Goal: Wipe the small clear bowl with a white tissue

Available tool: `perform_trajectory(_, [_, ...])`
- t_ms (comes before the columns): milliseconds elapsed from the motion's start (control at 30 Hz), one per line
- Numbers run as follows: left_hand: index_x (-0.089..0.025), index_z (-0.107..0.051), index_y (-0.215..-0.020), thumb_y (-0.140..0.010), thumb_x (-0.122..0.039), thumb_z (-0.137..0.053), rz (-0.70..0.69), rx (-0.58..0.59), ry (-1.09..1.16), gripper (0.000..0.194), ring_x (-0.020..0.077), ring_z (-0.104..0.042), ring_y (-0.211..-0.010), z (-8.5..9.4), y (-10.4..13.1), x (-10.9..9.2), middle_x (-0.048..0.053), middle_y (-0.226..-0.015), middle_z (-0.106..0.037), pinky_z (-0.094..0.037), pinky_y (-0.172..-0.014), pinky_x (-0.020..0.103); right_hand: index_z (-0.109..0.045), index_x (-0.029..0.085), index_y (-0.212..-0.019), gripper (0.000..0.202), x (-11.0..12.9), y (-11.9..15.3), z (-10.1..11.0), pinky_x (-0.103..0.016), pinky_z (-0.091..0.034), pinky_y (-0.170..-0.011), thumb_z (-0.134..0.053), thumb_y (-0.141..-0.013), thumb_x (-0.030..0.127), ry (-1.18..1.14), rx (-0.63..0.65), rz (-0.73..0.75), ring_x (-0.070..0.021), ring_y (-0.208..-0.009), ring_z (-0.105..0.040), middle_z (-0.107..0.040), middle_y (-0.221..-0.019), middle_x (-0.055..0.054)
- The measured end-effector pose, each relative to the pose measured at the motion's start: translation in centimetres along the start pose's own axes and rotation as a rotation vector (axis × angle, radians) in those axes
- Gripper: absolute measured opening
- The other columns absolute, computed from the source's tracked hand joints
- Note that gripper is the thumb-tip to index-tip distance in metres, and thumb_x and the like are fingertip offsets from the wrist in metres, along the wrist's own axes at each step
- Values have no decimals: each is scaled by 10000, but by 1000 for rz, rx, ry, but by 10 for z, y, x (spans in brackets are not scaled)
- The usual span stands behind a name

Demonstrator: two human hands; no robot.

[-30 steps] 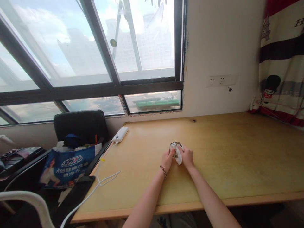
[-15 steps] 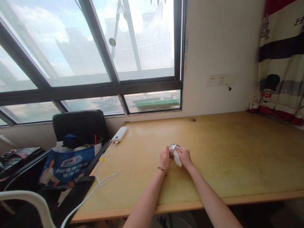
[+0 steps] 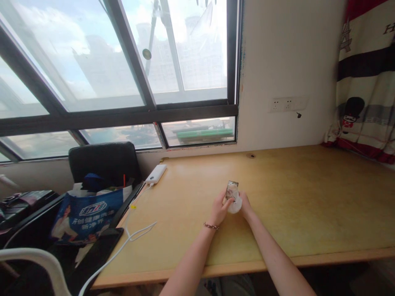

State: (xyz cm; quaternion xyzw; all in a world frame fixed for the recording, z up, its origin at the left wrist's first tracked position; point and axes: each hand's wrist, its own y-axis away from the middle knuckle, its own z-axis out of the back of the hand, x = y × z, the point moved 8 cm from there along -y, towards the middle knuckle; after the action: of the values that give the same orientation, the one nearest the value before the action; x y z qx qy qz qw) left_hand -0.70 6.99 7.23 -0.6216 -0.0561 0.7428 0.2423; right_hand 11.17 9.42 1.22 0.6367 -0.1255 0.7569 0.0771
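Note:
My left hand (image 3: 221, 209), with a beaded bracelet at the wrist, is closed on a small shiny packet (image 3: 232, 190) with a dark, patterned front. Its thumb lies across the lower front of the packet. Just below the packet is a white, rounded, soft-looking piece (image 3: 235, 205); whether it is joined to the packet I cannot tell. My right hand (image 3: 245, 204) is closed at the right side of this white piece, with most of its fingers hidden behind. Both hands are close together above the wooden table (image 3: 296, 197).
A white power bank (image 3: 156, 174) with a white cable (image 3: 131, 237) lies at the table's left edge. Left of the table, a blue bag (image 3: 89, 216) sits on a black chair (image 3: 103, 162). Behind are a window and a wall with sockets (image 3: 282, 104).
The packet has turned upright and its patterned front now shows. My left thumb has moved across its front, and my right hand has shifted to the right side of the white piece.

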Motion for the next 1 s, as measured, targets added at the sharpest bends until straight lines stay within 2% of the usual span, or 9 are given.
perform_trajectory(133, [-133,-611,-923,-762,-451,-424,84,-33,67,402,193,-536,-875,1,-3,19,66,-930,-621,-392,-807,297,-571,132,-599,375,21,3,21,-219,-304,-481,-446,-702,471,269,-176,123,-128,-488,-470,-576,-523,-40])
perform_trajectory(233, [-92,-636,-770,-755,-517,-384,183,-89,134,495,169,-550,-709,5,-5,37,65,-746,-635,-420,-683,270,-569,144,-670,405,37,10,25,-223,-315,-519,-373,-747,490,416,-253,232,-133,-524,-495,-599,-591,-58])
perform_trajectory(367, [-69,-640,-699,-745,-565,-348,275,-174,183,577,150,-535,-611,15,-3,53,71,-634,-618,-409,-598,254,-577,153,-704,356,42,12,13,-216,-328,-536,-390,-747,453,441,-167,280,-131,-553,-509,-613,-632,-55])
perform_trajectory(500, [-86,-616,-569,-715,-593,-369,330,-243,108,583,128,-497,-512,27,0,61,49,-517,-573,-373,-506,232,-586,157,-661,331,35,10,-2,-211,-320,-509,-413,-732,430,430,-42,259,-124,-527,-493,-610,-602,-42])
perform_trajectory(633, [-103,-596,-551,-724,-575,-369,250,-196,19,552,125,-492,-511,24,-1,50,30,-505,-555,-368,-503,224,-581,153,-619,425,27,7,2,-219,-317,-501,-343,-761,476,378,-82,225,-131,-513,-489,-596,-560,-43])
perform_trajectory(733, [-119,-625,-764,-717,-511,-449,136,-86,4,432,151,-543,-668,11,-2,31,50,-713,-625,-405,-619,230,-566,143,-557,498,13,1,8,-218,-307,-472,-310,-758,519,304,-120,132,-128,-477,-467,-559,-492,-34])
perform_trajectory(833, [-138,-593,-899,-700,-457,-510,81,-64,-70,385,165,-538,-763,8,-1,18,67,-850,-624,-401,-688,240,-572,130,-532,510,-3,-5,4,-207,-295,-442,-346,-726,544,246,-50,5,-122,-461,-454,-531,-458,-20])
perform_trajectory(900, [-136,-591,-865,-711,-451,-495,87,-85,-142,364,158,-526,-718,12,0,17,62,-800,-619,-396,-652,239,-582,124,-526,474,-5,-6,1,-201,-280,-429,-412,-689,536,269,1,-15,-115,-455,-443,-525,-453,-12])
perform_trajectory(1000, [-127,-590,-741,-710,-469,-477,136,-103,-239,361,133,-486,-598,18,1,24,33,-646,-583,-365,-551,222,-594,137,-553,389,11,-3,3,-200,-267,-443,-478,-665,491,407,-21,105,-108,-467,-430,-542,-478,-8])
